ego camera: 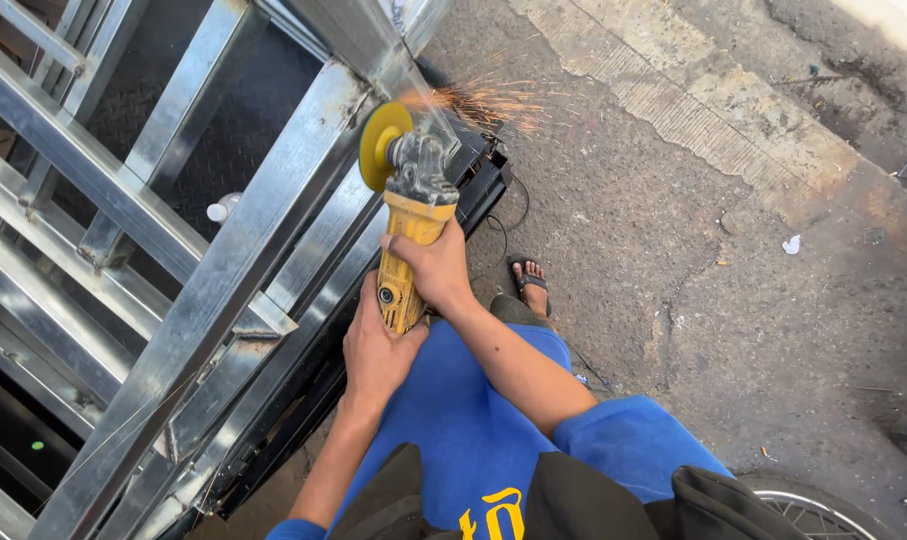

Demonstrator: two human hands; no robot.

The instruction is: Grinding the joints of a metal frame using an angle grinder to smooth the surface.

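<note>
A yellow angle grinder (pixel 410 220) with a grey head and a yellow disc (pixel 381 145) is pressed against a bar of the galvanised steel frame (pixel 224 270). Orange sparks (pixel 484 100) fly off to the right from the contact point. My right hand (pixel 432 268) grips the front of the grinder's body just behind the head. My left hand (pixel 374 350) wraps around its rear end. Both arms wear blue sleeves.
The steel frame fills the left half, over a dark checker plate. A small white bottle (pixel 220 209) lies between the bars. My sandalled foot (pixel 530 281) stands on the cracked concrete ground (pixel 734 300). A wheel rim (pixel 814 510) shows at bottom right.
</note>
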